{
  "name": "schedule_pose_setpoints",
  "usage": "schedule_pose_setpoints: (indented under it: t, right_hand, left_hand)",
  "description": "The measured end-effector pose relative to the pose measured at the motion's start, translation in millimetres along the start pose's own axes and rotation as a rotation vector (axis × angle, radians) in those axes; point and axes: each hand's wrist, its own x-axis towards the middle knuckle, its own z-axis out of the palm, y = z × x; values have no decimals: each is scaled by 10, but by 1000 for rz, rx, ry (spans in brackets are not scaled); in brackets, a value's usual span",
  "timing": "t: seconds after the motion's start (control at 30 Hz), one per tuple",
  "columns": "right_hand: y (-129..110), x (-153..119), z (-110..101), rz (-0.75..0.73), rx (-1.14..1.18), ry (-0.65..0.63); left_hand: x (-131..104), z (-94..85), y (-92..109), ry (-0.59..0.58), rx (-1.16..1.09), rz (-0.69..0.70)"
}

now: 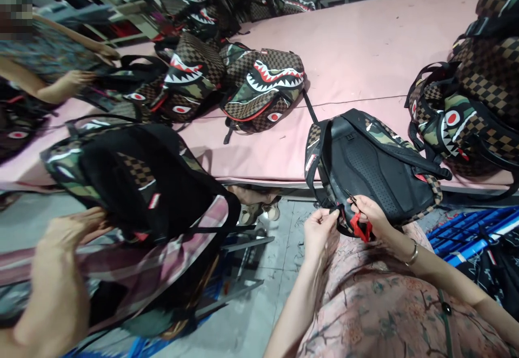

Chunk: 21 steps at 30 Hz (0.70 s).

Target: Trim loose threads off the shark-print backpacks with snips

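Note:
A backpack [373, 163] lies on the table edge in front of me, its black padded back panel facing up and its sides in brown check and camouflage. My left hand [322, 231] is closed in a pinch at the near end of this backpack, on its dark edge or strap. Close beside it, my right hand [372, 213] grips small scissors with red handles [362, 227]. Their dark tips point toward the backpack, near my left fingertips. Exactly what lies between the left fingers is too small to make out.
A pink-covered table [357, 50] runs across the view. Shark-mouth backpacks [271, 90] lie on it, with more stacked at the right [478, 104]. At left, a co-worker's hand [89, 223] touches a black backpack [162, 168]. Another person stands across the table. Blue crates [474, 233] are at right.

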Motion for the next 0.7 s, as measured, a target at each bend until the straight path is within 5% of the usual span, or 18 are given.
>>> schedule_pose_setpoints:
  t: [0.17, 0.43, 0.57, 0.7]
  right_hand:
    - [-159, 160, 198, -109, -235, 34]
    - [-410, 631, 866, -427, -665, 79]
    - [-496, 732, 849, -509, -743, 156]
    - [-579, 722, 625, -475, -637, 56]
  left_hand:
    - [-73, -163, -27, 70, 311, 432]
    - [-12, -265, -166, 16, 240, 479]
    - [171, -392, -104, 110, 376, 693]
    - [341, -486, -84, 159, 505, 835]
